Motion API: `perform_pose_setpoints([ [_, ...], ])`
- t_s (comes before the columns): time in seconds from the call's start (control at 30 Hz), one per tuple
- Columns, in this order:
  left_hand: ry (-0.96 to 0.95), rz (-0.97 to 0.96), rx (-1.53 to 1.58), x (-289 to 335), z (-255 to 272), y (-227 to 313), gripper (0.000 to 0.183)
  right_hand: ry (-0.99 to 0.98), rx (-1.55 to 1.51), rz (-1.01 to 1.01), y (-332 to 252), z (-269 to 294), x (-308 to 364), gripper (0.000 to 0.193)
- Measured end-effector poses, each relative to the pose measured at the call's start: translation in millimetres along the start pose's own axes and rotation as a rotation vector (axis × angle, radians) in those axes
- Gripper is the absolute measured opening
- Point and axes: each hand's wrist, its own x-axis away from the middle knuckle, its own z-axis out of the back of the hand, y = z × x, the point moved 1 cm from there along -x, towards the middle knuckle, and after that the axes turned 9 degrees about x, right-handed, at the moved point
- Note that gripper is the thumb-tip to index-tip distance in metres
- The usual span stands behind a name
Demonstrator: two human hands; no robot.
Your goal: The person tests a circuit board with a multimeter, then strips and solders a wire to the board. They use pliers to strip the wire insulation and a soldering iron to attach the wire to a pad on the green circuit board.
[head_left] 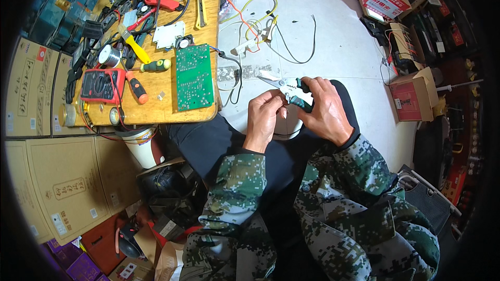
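- While the right hand (pixel 325 112) wraps its fingers (pixel 312 87) closed round the dark green handles of a pair of wire strippers (pixel 289 89), the tool sits just above the person's lap, right of the wooden surface (pixel 156 112).
- Left hand (pixel 264 114) is pinched narrow at the tool's middle, thumb and fingertips on or beside something small there; too small to say what.
- Look at the strippers: pale metal jaws pointing far-left, slightly parted, silvery body, dark grips mostly hidden in the palm.
- Risk, as I judge it: those left fingertips sit right by the blades, so a squeeze from the right hand could nip skin.
- Another risk: with nothing under the tool but a knee and white floor, a slipped small piece could drop among the loose yellow and black wires (pixel 271 26).
- Over on the surface, a green circuit board (pixel 194 75), a red multimeter (pixel 101 84) and an orange-handled screwdriver (pixel 137 88) lie well apart from both hands.
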Motion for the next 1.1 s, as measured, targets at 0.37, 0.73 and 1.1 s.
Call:
perform_pose_setpoints([
  [0.37,-0.049,-0.082,0.04,-0.1,-0.7,-0.5,0.017,-0.019,-0.032,-0.003,1.7,-3.8,1.0,0.055],
  [0.73,-0.051,-0.088,0.02,0.0,-0.8,-0.5,0.016,-0.048,-0.028,-0.003,3.9,-3.1,1.4,0.054],
  [1.1,-0.041,-0.094,-0.001,1.1,-1.4,-1.5,0.015,-0.096,-0.063,-0.068,11.7,-7.2,2.5,0.042],
])
